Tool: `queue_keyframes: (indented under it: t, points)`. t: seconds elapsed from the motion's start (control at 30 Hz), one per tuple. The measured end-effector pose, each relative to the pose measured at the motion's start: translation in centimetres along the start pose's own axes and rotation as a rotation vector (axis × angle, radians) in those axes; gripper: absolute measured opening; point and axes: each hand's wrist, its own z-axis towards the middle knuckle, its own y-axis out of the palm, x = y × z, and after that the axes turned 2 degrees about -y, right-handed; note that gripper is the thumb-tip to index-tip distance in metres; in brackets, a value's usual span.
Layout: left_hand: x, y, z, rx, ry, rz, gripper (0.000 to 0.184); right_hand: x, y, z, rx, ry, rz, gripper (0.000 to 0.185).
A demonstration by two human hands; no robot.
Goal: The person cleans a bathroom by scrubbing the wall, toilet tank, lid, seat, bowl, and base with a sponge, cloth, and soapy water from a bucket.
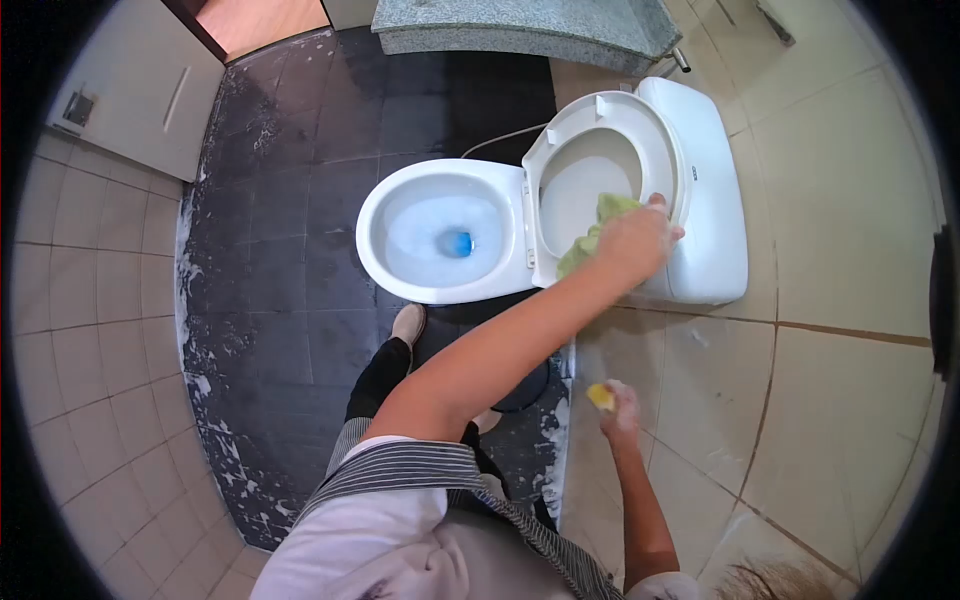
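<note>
My left hand (638,243) reaches across to the raised toilet seat (612,108) with its fingers closed on a light green cloth (578,256). The cloth lies over the lower part of the seat ring. Lower down, my right hand (622,406) grips a yellow sponge (601,397) in front of the tiled wall, with white suds on the hand. The white toilet bowl (378,270) stands open, with a blue thing (463,244) at its bottom. Behind the seat is the white tank (715,200).
A grey stone counter (520,38) juts out beyond the toilet. Dark floor tiles (280,270) carry white foam along the edges. At the upper left is a white door (140,90). A thin hose (500,138) runs behind the bowl, and my shoe (409,323) is beside it.
</note>
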Motion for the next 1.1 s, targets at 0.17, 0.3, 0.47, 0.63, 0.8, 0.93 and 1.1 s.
queue_keyframes:
  t: [0.17,0.3,0.47,0.63,0.8,0.93,1.1]
  points:
    - [-7.6,-4.0,-1.3,-0.255,0.063,-0.267,0.048,-5.2,9.4,4.2,0.065,-0.305,0.372,0.042]
    - [-15.9,-10.2,-4.5,-0.038,0.089,-0.293,0.041,-11.8,14.5,13.3,0.092,-0.287,0.135,0.041]
    - [-27.2,-18.8,-10.8,0.189,-0.274,-0.212,0.032,-13.3,23.2,27.4,0.380,-0.408,0.050,0.038]
    - [-38.8,-26.3,-17.8,0.374,-0.638,-0.013,0.025,-13.6,28.8,42.9,0.435,-0.128,0.074,0.041]
    - [-48.7,-31.5,-25.3,0.406,-0.869,0.053,0.023,-22.6,33.9,48.4,0.387,-0.300,-0.266,0.033]
    - [-56.2,-32.3,-32.6,0.314,-0.950,-0.007,0.021,-32.8,42.4,43.8,0.288,-0.664,-0.178,0.013]
    - [-60.1,-32.8,-39.9,0.244,-1.056,0.002,0.022,-36.0,40.9,39.3,0.001,-0.883,0.074,0.021]
